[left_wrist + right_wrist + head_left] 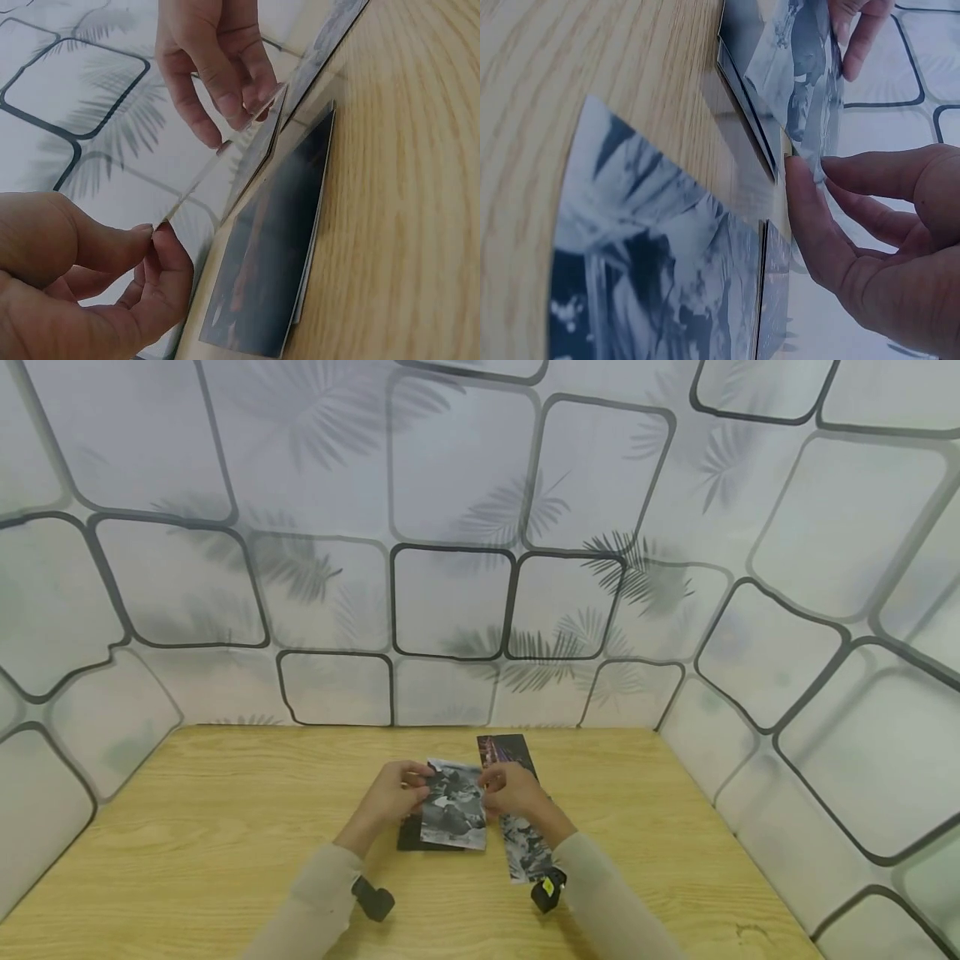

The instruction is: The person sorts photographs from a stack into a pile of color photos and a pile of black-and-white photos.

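Note:
A black-and-white photo print (453, 814) is held up off the table between both hands. My left hand (392, 795) pinches its left edge between thumb and fingers. At the opposite edge my right hand (519, 793) pinches it too, thumb and forefinger meeting at the edge in the right wrist view. Below and partly hidden by the held print lies a dark photo pile (274, 247). Under the right forearm another black-and-white photo (652, 270) lies flat. Beyond it is a dark photo (517, 747) with coloured streaks, partly covered by the right hand.
The wooden table (247, 810) carries the photos near its middle. A patterned curtain (450, 602) with dark rounded outlines and leaf shapes rises behind the table and along its sides. Black wrist cameras (372, 900) sit on both sleeves.

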`<state>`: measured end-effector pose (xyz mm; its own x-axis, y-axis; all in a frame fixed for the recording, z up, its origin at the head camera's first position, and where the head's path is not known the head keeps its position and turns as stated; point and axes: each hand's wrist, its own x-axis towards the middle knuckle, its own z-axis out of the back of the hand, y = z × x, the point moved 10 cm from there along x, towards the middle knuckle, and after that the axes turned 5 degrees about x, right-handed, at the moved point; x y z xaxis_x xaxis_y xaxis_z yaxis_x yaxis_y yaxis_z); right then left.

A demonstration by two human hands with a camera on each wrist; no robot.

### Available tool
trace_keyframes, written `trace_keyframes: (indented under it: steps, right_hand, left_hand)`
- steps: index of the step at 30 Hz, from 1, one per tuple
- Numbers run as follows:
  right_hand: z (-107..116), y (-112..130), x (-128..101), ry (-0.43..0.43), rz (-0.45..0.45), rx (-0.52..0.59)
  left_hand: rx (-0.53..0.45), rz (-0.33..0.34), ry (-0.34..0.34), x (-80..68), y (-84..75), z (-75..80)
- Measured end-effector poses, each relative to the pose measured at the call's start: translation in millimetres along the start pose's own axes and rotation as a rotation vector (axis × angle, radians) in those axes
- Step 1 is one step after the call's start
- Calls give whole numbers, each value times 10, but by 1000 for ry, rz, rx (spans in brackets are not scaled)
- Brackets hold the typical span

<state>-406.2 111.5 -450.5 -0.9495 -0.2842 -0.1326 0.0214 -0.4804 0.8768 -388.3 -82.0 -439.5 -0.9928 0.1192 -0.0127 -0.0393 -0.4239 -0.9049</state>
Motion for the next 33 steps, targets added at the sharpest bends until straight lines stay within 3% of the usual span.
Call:
trace_keyframes:
  steps: [6,25,33]
  right_hand:
    - [78,-21,-54,-7,14,13]
    - [431,-174,-166,-68,-17,-96]
    - [521,-253,-226,-80,-44,-82]
  left_hand:
    - [-29,-6,11,24,-4,-108]
    - [-104,-18,157,25,-137,-541]
    - [-58,-44,182,12,-207,-680]
